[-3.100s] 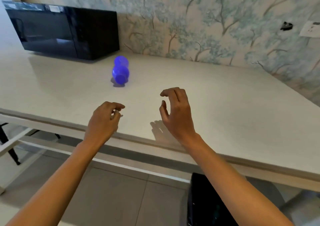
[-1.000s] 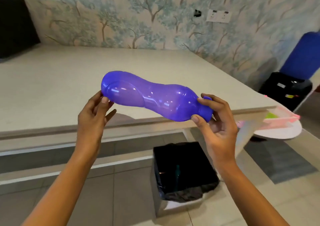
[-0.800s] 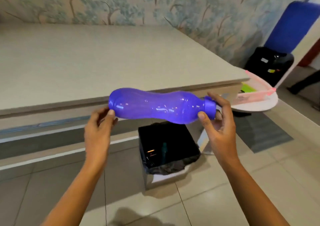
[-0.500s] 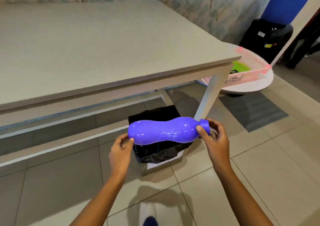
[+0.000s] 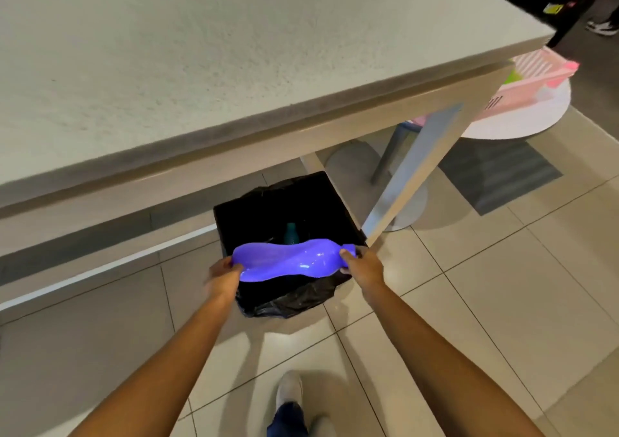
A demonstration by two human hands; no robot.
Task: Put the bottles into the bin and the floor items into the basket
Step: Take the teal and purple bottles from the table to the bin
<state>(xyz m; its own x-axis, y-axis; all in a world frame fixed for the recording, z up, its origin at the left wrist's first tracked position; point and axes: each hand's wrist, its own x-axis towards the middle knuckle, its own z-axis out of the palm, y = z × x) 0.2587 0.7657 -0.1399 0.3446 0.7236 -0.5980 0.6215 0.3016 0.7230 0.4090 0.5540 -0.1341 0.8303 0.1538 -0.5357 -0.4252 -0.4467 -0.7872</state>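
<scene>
Your left hand (image 5: 222, 275) has its fingers curled round the base of the bottle (image 5: 291, 261), though blur hides the exact hold. The bottle is purple, glossy and translucent, waisted in the middle and capped, and it seems empty. You carry it level and crosswise, right above the open mouth of the bin (image 5: 288, 299), and have not let go. The bin stands on the floor under the tabletop (image 5: 201, 51) edge, lined with a black bag, and a teal bottle (image 5: 290, 234) already lies inside. Your right hand (image 5: 363, 265) pinches the cap end. I judge one bottle binned and this one a drop away. Far right, the pink basket (image 5: 549, 71) holds something green. No loose floor items show here, so I cannot tell how much of that half remains.
</scene>
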